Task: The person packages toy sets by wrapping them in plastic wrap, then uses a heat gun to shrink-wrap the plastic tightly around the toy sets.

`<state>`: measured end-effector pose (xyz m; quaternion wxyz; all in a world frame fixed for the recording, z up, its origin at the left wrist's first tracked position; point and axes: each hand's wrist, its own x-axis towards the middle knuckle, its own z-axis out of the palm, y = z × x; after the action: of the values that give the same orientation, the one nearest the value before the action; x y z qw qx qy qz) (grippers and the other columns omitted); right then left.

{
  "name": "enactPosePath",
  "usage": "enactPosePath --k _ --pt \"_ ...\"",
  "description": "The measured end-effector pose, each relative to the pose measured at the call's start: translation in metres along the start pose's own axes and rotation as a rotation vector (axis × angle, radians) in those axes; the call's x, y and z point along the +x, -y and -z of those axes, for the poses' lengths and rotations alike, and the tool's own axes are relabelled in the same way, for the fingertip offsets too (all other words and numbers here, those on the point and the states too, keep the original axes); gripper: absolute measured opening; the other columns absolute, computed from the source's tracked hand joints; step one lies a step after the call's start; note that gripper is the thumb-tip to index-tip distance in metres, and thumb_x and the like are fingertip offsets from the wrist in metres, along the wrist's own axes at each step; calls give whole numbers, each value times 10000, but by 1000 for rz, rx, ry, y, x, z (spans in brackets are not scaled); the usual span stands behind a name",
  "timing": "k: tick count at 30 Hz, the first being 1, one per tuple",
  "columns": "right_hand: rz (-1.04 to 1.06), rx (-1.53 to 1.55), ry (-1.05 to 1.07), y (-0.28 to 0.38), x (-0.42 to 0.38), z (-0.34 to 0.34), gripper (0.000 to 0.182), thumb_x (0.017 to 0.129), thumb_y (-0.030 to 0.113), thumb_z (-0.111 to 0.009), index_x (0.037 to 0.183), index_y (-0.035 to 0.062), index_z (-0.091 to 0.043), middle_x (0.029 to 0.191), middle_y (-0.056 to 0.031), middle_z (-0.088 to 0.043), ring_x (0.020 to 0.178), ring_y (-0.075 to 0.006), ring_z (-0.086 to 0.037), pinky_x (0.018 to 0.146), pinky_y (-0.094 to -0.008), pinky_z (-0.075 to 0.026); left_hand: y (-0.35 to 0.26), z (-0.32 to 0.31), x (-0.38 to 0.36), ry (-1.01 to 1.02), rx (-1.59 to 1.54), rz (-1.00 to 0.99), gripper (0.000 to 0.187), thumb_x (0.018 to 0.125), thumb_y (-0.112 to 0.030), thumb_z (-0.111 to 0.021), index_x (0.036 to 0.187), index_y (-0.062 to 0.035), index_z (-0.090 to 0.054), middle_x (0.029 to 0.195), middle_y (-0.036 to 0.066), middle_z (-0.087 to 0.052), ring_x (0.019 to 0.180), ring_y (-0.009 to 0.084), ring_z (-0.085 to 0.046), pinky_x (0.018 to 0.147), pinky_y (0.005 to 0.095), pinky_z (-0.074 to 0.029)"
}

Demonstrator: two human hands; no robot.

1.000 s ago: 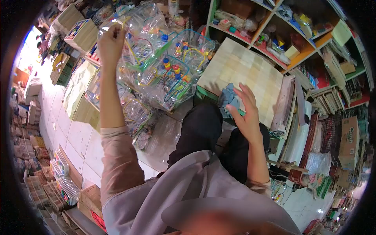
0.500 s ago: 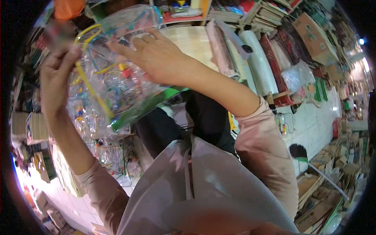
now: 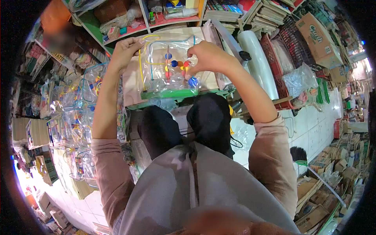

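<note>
A clear plastic bag point(image 3: 158, 81) holds a toy with a green base point(image 3: 170, 94), bent yellow and blue wires, and coloured beads point(image 3: 174, 63). It stands over the pale wooden table point(image 3: 131, 88) before me. My left hand point(image 3: 127, 51) pinches the bag's upper left corner beside the yellow wire point(image 3: 141, 64). At the bag's right side is my right hand point(image 3: 207, 56), thumb and fingers curved around its edge near the red beads; its fingertips are partly hidden by glare and plastic.
Several similar bagged wire toys point(image 3: 74, 117) hang or lie at the left. Shelves point(image 3: 172, 21) line the back. A white plastic roll point(image 3: 256, 62), red crates point(image 3: 274, 66) and a cardboard box point(image 3: 319, 39) are at the right.
Both hands and the bagged toy have moved right, over the wooden table. The bag now faces me more squarely, and my right hand has shifted to its right edge.
</note>
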<state>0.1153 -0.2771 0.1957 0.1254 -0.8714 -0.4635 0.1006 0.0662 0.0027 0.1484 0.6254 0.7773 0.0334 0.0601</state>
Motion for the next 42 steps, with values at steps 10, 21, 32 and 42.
enactPosePath --k 10,21,32,42 --pt "94 286 -434 -47 32 -15 174 715 23 -633 848 -16 -528 851 -126 -578 841 -255 -566 751 -326 -438 24 19 70 -68 155 33 173 818 -185 -618 847 -15 -615 673 -27 -566 580 32 -468 531 186 -368" --pt "261 1021 -513 -36 32 39 218 711 -42 -581 921 0 -542 749 -12 -572 767 -94 -547 732 -239 -427 37 19 85 -48 217 56 184 830 -206 -595 876 -28 -604 652 -27 -530 578 47 -447 534 201 -359" --pt "326 764 -331 -48 67 63 158 729 -16 -616 887 -7 -610 826 -23 -611 791 -90 -550 718 -230 -440 -20 -15 38 288 589 -299 560 764 -301 -649 1235 -56 -472 1211 167 -517 1114 275 -489 953 323 -356" --pt "204 193 -321 -81 41 104 172 660 78 -688 746 5 -558 691 -29 -580 666 -93 -546 585 -257 -426 -5 64 44 -173 56 -289 161 738 -136 -710 830 -48 -610 744 -17 -570 682 81 -519 629 233 -430"
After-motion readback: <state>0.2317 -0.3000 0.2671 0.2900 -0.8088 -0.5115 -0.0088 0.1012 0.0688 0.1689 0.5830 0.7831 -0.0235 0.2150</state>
